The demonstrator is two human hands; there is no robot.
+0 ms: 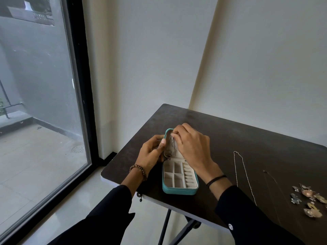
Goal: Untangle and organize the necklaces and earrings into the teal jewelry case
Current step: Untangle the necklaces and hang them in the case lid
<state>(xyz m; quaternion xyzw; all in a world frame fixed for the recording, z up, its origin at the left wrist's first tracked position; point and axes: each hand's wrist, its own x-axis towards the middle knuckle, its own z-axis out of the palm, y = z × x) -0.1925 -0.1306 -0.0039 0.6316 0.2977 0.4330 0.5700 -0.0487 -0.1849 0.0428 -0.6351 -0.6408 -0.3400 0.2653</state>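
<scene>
The teal jewelry case (178, 190) lies open near the table's left front corner, its cream compartments showing. Its lid (168, 144) stands upright. My left hand (152, 152) grips the lid's left edge, thumb on the rim. My right hand (191, 144) reaches to the lid's inner face and pinches a thin silver chain (174, 145) there. A long beaded necklace (245, 175) lies stretched out on the table to the right. A finer chain (270, 175) lies beyond it. Several earrings (309, 200) sit in a cluster at the far right.
The dark table (230, 131) stands in a wall corner, on folding legs. Its left edge drops to a pale tiled floor beside a large window (40, 103) with a black frame.
</scene>
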